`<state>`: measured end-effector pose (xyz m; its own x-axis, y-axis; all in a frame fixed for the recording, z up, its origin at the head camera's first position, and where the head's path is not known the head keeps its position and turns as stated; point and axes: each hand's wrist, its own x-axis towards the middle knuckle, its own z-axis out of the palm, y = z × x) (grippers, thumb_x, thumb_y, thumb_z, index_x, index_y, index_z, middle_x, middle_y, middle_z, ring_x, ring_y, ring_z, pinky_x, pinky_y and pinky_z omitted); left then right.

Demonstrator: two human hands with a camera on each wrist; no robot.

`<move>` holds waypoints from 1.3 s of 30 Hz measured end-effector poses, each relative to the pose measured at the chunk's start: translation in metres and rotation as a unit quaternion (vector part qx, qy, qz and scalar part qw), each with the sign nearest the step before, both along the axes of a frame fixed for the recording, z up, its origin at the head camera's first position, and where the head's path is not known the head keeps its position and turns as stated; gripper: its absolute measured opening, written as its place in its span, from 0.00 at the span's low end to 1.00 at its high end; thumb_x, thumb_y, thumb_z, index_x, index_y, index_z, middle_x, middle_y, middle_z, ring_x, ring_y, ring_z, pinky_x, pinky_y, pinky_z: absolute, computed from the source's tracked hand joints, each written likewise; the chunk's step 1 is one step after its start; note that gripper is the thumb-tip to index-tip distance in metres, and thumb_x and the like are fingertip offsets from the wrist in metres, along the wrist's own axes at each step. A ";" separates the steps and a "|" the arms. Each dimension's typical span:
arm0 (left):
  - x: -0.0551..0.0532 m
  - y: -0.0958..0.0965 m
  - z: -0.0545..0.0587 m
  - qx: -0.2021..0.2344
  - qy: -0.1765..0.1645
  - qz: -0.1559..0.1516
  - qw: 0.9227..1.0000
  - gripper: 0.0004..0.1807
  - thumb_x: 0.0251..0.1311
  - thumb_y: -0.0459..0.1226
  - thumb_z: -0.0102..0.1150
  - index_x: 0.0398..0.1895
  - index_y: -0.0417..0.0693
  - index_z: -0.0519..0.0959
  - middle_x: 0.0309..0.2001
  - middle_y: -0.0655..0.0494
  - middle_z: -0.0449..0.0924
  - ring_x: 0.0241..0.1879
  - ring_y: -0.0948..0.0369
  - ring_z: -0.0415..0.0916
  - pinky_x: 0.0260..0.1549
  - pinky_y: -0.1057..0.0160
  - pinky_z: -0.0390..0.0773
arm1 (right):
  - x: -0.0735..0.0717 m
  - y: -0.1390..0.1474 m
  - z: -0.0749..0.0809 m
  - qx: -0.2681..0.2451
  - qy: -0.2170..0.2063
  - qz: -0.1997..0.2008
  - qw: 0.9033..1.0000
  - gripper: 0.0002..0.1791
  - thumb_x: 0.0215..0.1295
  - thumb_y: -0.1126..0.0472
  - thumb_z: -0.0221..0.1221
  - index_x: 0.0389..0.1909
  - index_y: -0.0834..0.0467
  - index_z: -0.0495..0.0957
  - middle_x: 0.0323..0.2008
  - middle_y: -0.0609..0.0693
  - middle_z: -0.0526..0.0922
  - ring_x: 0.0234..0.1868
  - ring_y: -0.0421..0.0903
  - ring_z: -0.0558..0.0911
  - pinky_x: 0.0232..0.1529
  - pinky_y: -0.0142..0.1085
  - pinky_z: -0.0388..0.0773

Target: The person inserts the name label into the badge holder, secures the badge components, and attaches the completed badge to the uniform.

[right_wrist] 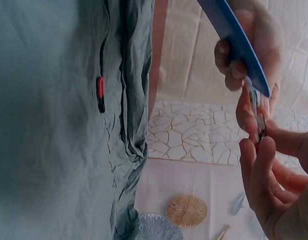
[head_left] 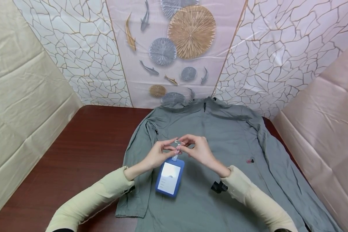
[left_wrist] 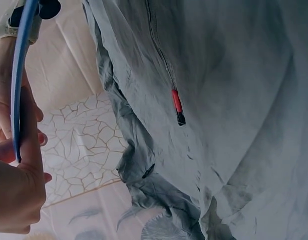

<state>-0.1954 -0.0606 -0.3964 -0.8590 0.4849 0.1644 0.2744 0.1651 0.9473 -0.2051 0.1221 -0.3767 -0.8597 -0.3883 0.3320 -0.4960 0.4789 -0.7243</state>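
A blue badge holder (head_left: pixel 182 167) with a white card hangs tilted below both hands, above the grey jacket. At its top is a pale strap (head_left: pixel 174 158) with a thin metal pin clip (head_left: pixel 178 142). My left hand (head_left: pixel 159 153) pinches the strap and clip from the left. From the right, my right hand (head_left: pixel 199 149) pinches the clip end with thumb and fingertips. In the right wrist view the badge holder (right_wrist: pixel 239 45) is edge-on beside the left hand (right_wrist: pixel 261 35), and the right hand's (right_wrist: pixel 279 200) fingertips meet at the clip. Fingers partly hide the clip.
A grey-green jacket (head_left: pixel 220 138) lies spread over the dark red-brown table (head_left: pixel 104 145), its collar toward the back. A red zipper pull (head_left: pixel 250 160) shows on its right side. Patterned cloth (head_left: pixel 90 48) stands behind, with beige cloth (head_left: pixel 23 106) at the sides.
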 end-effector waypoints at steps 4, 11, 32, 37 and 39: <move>0.001 0.001 0.000 -0.001 0.008 0.003 1.000 0.29 0.58 0.28 0.52 0.63 0.32 0.58 0.40 0.36 0.79 0.42 0.46 0.78 0.28 0.76 0.73 | 0.004 -0.004 0.001 -0.002 0.031 -0.014 0.999 0.10 0.50 0.62 0.64 0.34 0.60 0.80 0.25 0.53 0.83 0.20 0.43 0.80 0.13 0.27 0.72; 0.000 0.002 0.003 -0.014 0.015 0.008 1.000 0.28 0.57 0.28 0.52 0.62 0.33 0.58 0.39 0.37 0.80 0.39 0.47 0.79 0.20 0.76 0.68 | 0.004 -0.006 -0.001 -0.017 0.076 -0.029 0.997 0.09 0.50 0.64 0.64 0.33 0.63 0.81 0.25 0.54 0.84 0.17 0.40 0.78 0.13 0.25 0.73; -0.001 0.000 0.007 -0.045 0.013 -0.002 0.999 0.27 0.58 0.29 0.51 0.62 0.32 0.60 0.37 0.37 0.80 0.29 0.64 0.79 0.15 0.74 0.63 | 0.004 -0.007 -0.010 -0.049 0.072 -0.024 0.996 0.07 0.50 0.64 0.63 0.31 0.63 0.82 0.28 0.56 0.83 0.16 0.46 0.78 0.15 0.26 0.74; -0.001 0.000 0.007 -0.040 0.001 -0.008 0.999 0.27 0.58 0.29 0.51 0.62 0.32 0.59 0.37 0.36 0.80 0.37 0.51 0.80 0.21 0.74 0.70 | 0.004 -0.006 -0.011 -0.057 0.063 -0.026 0.996 0.07 0.51 0.64 0.63 0.32 0.62 0.82 0.28 0.55 0.83 0.16 0.47 0.78 0.16 0.27 0.75; -0.001 0.000 0.009 -0.042 -0.004 -0.008 0.999 0.27 0.59 0.29 0.51 0.62 0.32 0.59 0.38 0.37 0.80 0.37 0.51 0.80 0.21 0.73 0.71 | 0.004 -0.006 -0.012 -0.059 0.065 -0.026 0.996 0.07 0.51 0.64 0.63 0.32 0.62 0.82 0.27 0.55 0.83 0.16 0.44 0.78 0.16 0.27 0.75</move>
<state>-0.1963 -0.0609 -0.3879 -0.8517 0.5111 0.1152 0.2698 0.2393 0.9327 -0.2015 0.1160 -0.3887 -0.8247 -0.2951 0.4825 -0.5655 0.4213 -0.7090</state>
